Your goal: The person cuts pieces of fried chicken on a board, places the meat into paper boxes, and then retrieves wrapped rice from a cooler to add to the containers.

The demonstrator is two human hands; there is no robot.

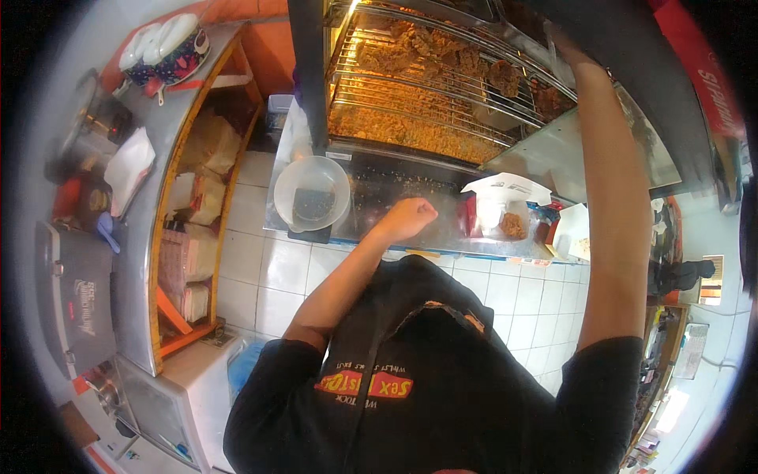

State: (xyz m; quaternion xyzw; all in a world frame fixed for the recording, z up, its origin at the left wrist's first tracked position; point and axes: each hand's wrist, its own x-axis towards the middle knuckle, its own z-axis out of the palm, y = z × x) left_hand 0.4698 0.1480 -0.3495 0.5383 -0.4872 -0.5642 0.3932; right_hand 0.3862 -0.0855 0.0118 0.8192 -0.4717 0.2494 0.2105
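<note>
My left hand hovers over the metal counter with its fingers curled in and nothing visible in them. To its right sits an open white paper box with a piece of fried chicken in it. My right arm stretches up to the right side of a lit food warmer. My right hand is partly hidden in shadow there, beside a translucent strip, and its fingers cannot be made out. Pieces of fried chicken lie on the warmer's wire racks.
A translucent plastic bowl stands at the counter's left end. The warmer's glass door panel slants near my right forearm. Further left, a metal-topped shelf unit holds pots, paper stacks and a grey cooler box.
</note>
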